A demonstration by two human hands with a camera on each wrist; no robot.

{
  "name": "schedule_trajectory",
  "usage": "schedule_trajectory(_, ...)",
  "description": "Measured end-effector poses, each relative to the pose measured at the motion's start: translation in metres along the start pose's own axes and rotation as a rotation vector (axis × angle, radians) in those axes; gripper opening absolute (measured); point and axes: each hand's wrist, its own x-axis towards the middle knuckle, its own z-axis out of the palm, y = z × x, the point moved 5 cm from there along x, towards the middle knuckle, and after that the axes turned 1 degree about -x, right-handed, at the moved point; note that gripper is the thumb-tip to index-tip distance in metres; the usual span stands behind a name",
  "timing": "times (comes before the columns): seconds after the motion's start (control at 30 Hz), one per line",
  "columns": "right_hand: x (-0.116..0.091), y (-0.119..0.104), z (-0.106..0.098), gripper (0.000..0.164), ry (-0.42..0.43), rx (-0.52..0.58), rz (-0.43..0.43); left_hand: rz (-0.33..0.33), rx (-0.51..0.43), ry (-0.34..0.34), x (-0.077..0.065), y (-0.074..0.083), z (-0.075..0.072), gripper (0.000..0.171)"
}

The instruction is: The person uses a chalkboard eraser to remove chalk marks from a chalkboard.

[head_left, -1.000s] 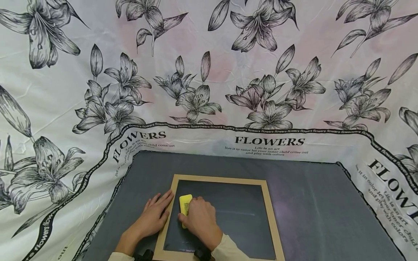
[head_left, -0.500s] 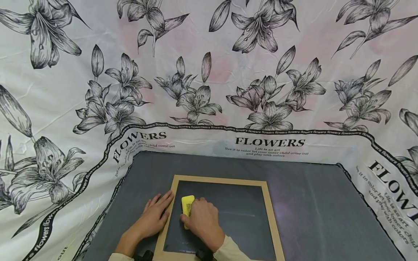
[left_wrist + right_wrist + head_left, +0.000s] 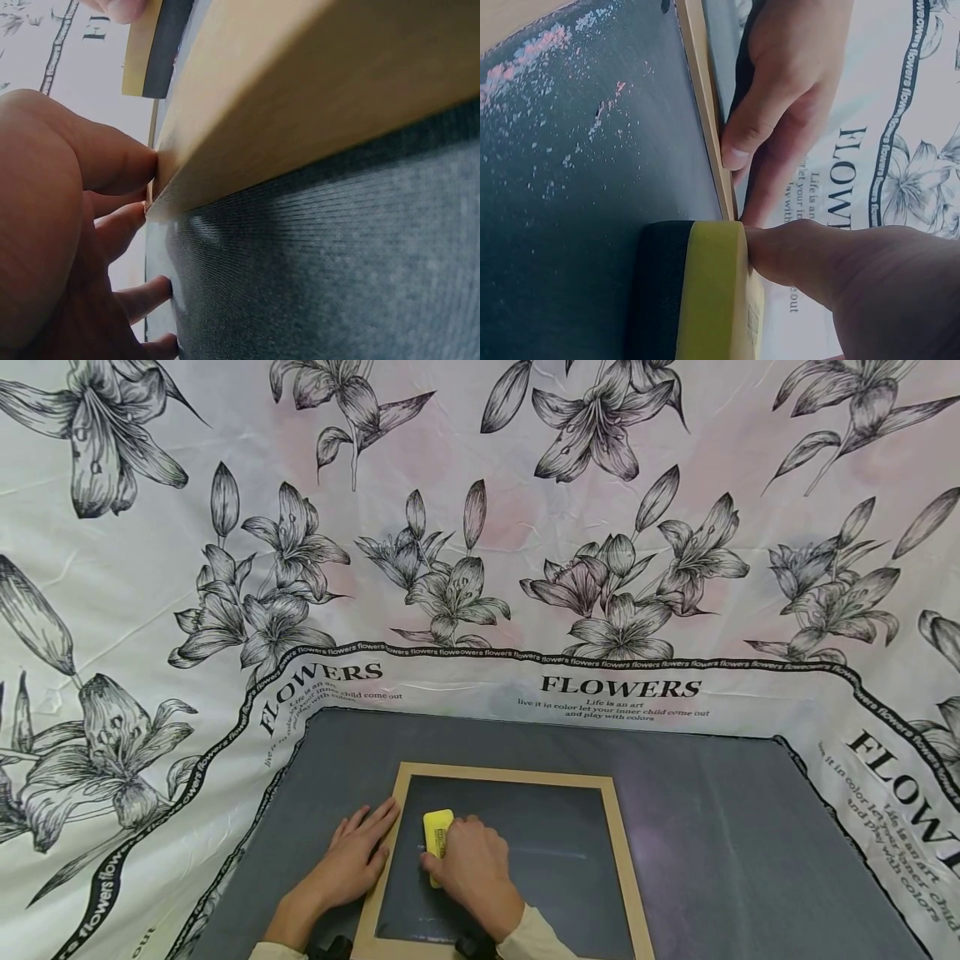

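My right hand (image 3: 474,864) grips a yellow chalkboard eraser (image 3: 435,831) on the left part of a small wood-framed chalkboard (image 3: 540,868). In the right wrist view, the thumb presses on the yellow back of the eraser (image 3: 712,292), and its dark felt side lies against the board. My left hand (image 3: 348,856) rests at the outer left side of the frame. Close up in the left wrist view, the thumb and a finger of the left hand (image 3: 45,225) touch the frame's edge (image 3: 247,127), while other fingertips rest on the dark cloth.
Pink and pale blue chalk dust (image 3: 536,56) collects near the board's near edge. A floral tablecloth (image 3: 600,693) with a grey middle (image 3: 735,843) lies under the board and extends far beyond it.
My right hand and the eraser have shifted slightly right across the board, away from the left frame side. The left hand stays in place.
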Motion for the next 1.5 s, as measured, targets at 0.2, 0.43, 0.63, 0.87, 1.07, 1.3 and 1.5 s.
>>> schedule_trajectory(0.2,-0.001,0.004,-0.001,0.07,0.008,0.008,0.003,-0.001,-0.005,-0.001,-0.001,0.001,-0.001,0.063)
schedule_trajectory(0.43,-0.002,0.009,-0.004,0.071,0.017,0.017,0.013,0.001,-0.001,0.002,-0.001,0.0,0.0,0.063)
schedule_trajectory(0.63,-0.002,0.013,-0.005,0.07,0.013,0.02,0.027,0.007,0.013,0.006,0.0,0.0,0.0,0.063)
schedule_trajectory(0.87,-0.002,0.017,-0.005,0.069,0.016,0.031,0.042,0.0,0.01,-0.006,0.0,-0.001,0.001,0.063)
schedule_trajectory(1.07,-0.002,0.021,-0.006,0.069,0.026,0.031,0.045,0.001,0.006,-0.008,0.0,-0.001,0.0,0.063)
schedule_trajectory(1.3,-0.003,0.026,-0.006,0.07,0.033,0.029,0.052,0.0,0.002,-0.005,0.001,0.0,-0.001,0.064)
schedule_trajectory(1.5,-0.005,0.031,-0.007,0.069,0.022,0.045,0.066,0.011,-0.007,-0.001,0.0,0.001,-0.001,0.064)
